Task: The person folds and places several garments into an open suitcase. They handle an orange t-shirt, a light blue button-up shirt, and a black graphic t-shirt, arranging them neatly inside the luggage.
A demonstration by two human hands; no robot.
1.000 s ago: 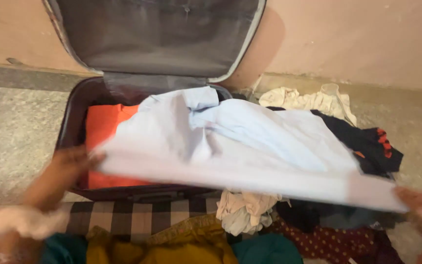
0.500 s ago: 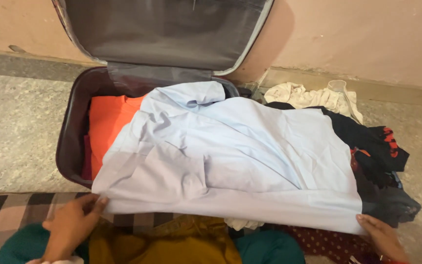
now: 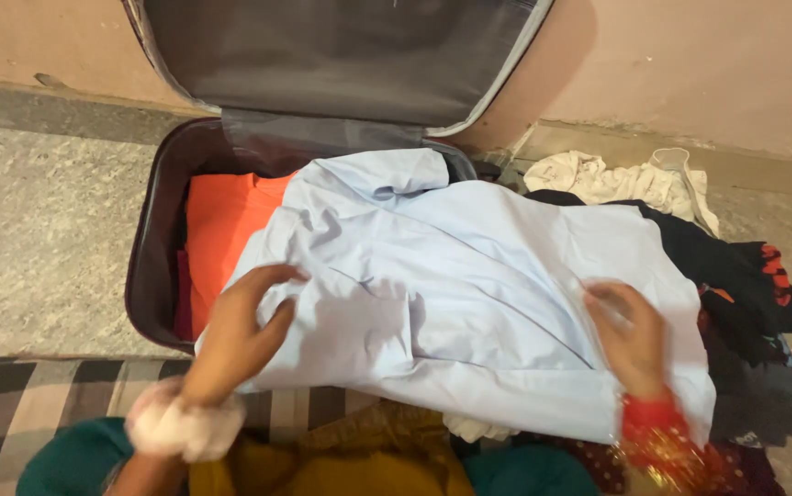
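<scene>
Across the middle of the frame, a pale blue shirt [image 3: 469, 276] lies spread, its upper left part over the open suitcase [image 3: 152, 266], its right part over a heap of dark clothes [image 3: 745, 285] at right. Left hand [image 3: 235, 331], lower left of centre: palm down on the shirt's left part, fingers [image 3: 276, 274] spread and curled into the cloth, bunching it. White scrunchie-like band [image 3: 180, 422] at that wrist. Right hand [image 3: 630, 335], lower right of centre: flat on the shirt, fingers loosely open, blurred; cannot tell whether they pinch any cloth. Red and gold bangles [image 3: 657, 441] at that wrist.

Suitcase: dark maroon shell, grey-lined lid [image 3: 341, 55] standing open against the wall at top. Inside, an orange garment [image 3: 221, 230] lies flat at left, partly under the shirt.

Upper right: cream cloth [image 3: 616, 179] on the floor. Bottom edge: mustard cloth [image 3: 341, 459], teal cloth [image 3: 56, 459], checked mat [image 3: 28, 395].
</scene>
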